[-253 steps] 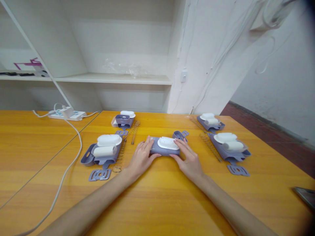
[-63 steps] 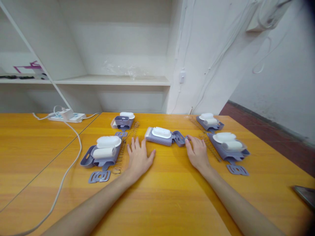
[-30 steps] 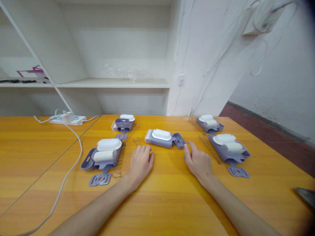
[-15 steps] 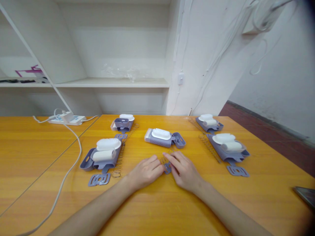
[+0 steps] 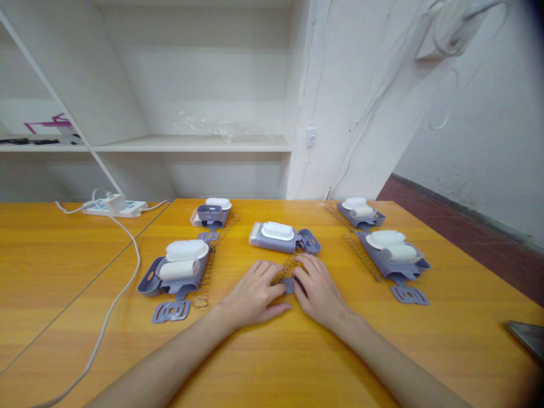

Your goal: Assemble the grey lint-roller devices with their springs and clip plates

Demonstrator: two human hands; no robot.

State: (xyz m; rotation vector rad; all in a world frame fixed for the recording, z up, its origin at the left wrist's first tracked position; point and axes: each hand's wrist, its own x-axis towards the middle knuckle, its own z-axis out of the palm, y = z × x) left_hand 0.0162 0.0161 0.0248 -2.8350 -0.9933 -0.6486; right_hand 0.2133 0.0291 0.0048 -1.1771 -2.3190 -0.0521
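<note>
My left hand (image 5: 256, 290) rests on the table with its fingers stretched out and its thumb apart, beside a thin coil spring (image 5: 283, 273). Facing it, my right hand (image 5: 318, 292) lies with extended fingers at the spring's other side. Between the two hands sits a small grey-purple slotted plate (image 5: 289, 285), partly covered by the right fingers. Neither hand is closed around anything I can see. Just beyond the fingertips stands a grey-purple plastic housing (image 5: 272, 242) with a white oval piece (image 5: 277, 230) on top and a grey-purple cap (image 5: 309, 242) at its right end.
Similar part sets surround the hands: near left (image 5: 182, 272), far left (image 5: 212, 212), near right (image 5: 395, 255) and far right (image 5: 361, 211), with springs and slotted plates. A power strip (image 5: 114, 206) and white cable (image 5: 134, 249) occupy the left. A dark-edged object (image 5: 527, 337) lies far right.
My left hand has loosened, its fingers spreading and its thumb moving away from the slotted plate. My right fingers have shifted slightly forward over the spring.
</note>
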